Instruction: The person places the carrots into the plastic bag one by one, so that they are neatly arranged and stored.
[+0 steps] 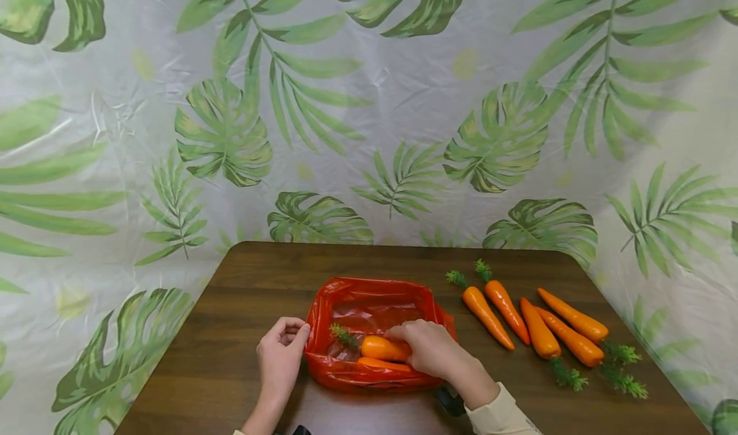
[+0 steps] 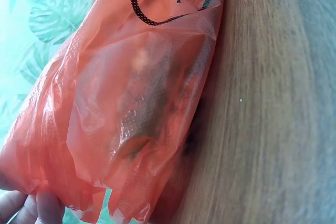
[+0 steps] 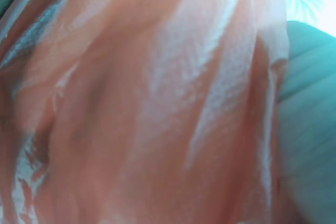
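A red plastic bag (image 1: 346, 378) lies on the table with its mouth spread wide. My left hand (image 1: 281, 358) pinches its left rim between thumb and fingers; in the left wrist view the fingertips (image 2: 48, 208) meet the edge of the bag (image 2: 136, 77), which has a black printed drawing. Reaching in over the right rim, my right hand (image 1: 432, 352) grips the thick end of an orange carrot (image 1: 379, 347) inside the bag. Another carrot (image 1: 383, 363) lies just in front of it. A green leafy top (image 1: 344, 336) shows at the left inside. Red plastic (image 3: 157, 103) fills most of the right wrist view.
Several carrots with green tops lie on the right of the dark wooden table (image 1: 248, 294), among them one carrot (image 1: 487, 316) nearest the bag and another (image 1: 573, 313) farther right. A leaf-patterned sheet (image 1: 403, 114) hangs behind the table's back edge.
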The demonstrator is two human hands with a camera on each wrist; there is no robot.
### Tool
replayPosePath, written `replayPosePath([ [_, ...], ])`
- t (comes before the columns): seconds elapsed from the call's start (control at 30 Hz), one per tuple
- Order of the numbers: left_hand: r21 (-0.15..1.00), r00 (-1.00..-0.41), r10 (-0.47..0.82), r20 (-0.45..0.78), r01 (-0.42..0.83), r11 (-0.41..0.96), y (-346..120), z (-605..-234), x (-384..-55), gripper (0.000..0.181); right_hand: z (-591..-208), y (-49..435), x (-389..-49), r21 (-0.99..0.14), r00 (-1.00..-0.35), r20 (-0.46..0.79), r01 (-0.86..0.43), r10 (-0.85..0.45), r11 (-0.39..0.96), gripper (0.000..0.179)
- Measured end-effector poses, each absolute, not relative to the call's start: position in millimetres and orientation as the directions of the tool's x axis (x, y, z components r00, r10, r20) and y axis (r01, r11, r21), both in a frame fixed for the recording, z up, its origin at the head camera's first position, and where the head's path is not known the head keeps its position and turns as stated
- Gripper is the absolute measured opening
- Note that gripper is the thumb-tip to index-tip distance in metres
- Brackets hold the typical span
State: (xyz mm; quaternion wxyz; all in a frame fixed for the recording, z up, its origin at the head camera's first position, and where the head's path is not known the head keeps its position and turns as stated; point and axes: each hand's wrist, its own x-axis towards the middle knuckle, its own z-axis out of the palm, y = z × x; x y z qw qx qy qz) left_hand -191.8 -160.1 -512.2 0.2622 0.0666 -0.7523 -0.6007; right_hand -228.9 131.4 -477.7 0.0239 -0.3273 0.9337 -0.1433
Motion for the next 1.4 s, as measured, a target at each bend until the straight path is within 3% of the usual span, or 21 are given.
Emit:
replayPosePath([
  [0.63, 0.935, -0.853, -0.416, 0.314, 0.203, 0.289, -160, -513, -192, 0.004, -475, 132, -230, -0.298, -0.803, 0.033, -0.577, -0.595, 0.761, 0.046],
  [1.1, 0.938, -0.861, -0.411, 0.301, 0.188, 0.292, -161, -512, -191, 0.008, -454, 138, -228, -0.347, -0.805, 0.136, -0.584, -0.577, 0.734, 0.047],
  [1.4, 0.941, -0.866, -0.41, 0.286, 0.172, 0.293, -161, -512, -192, 0.007, -445, 146, -226, -0.317, -0.806, 0.216, -0.592, -0.551, 0.741, 0.046],
])
